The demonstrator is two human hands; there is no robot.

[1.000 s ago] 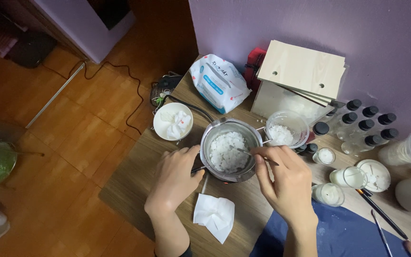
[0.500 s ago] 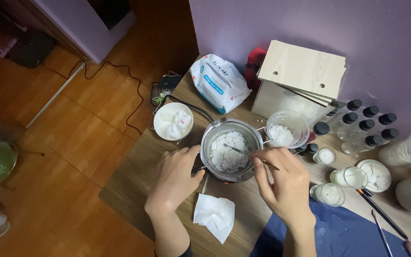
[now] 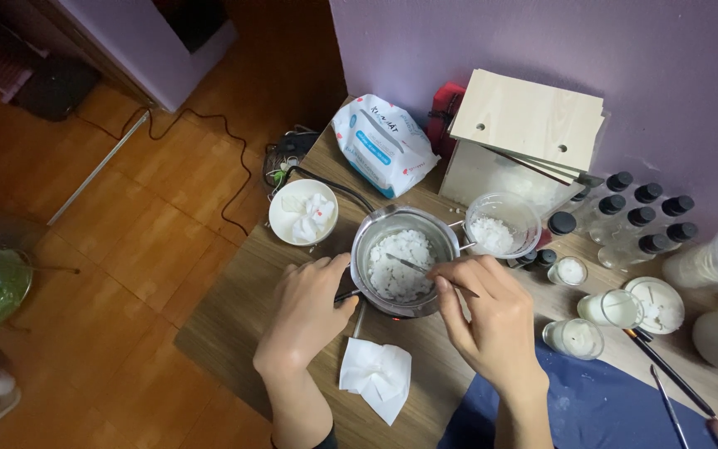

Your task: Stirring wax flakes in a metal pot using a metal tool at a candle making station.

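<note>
Since the earlier frame, the right hand (image 3: 492, 320) is drawing slightly leftward, its fingers pinched closed on a thin metal stirrer (image 3: 425, 273) whose tip is working through white wax flakes (image 3: 399, 264) in the metal pot (image 3: 405, 260) at table centre. Left hand (image 3: 309, 312) is staying clasped around the pot's handle, steadying it.
</note>
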